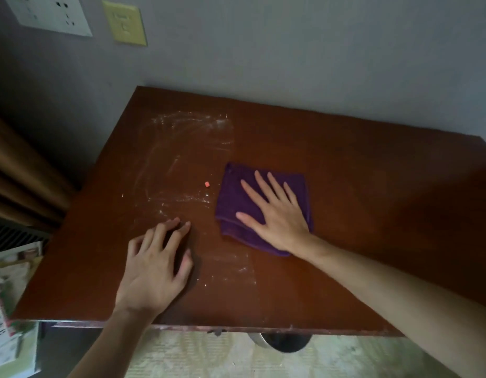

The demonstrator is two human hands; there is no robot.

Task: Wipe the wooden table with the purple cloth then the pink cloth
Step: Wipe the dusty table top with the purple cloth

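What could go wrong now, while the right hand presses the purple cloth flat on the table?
1. The small pink piece lies just left of the purple cloth; a sweep may push it off the wooden table.
2. The white powdery smears may only spread, not lift.
3. The left hand rests among the smears and could carry residue onward.
The right hand lies flat.

A dim room in a home, it seems: a wooden surface (345,186) pushed against a plain grey wall (291,50) bearing a socket plate (49,13) and switch (125,23), brown curtain (21,173) at left, stacked papers (10,309) nearby.
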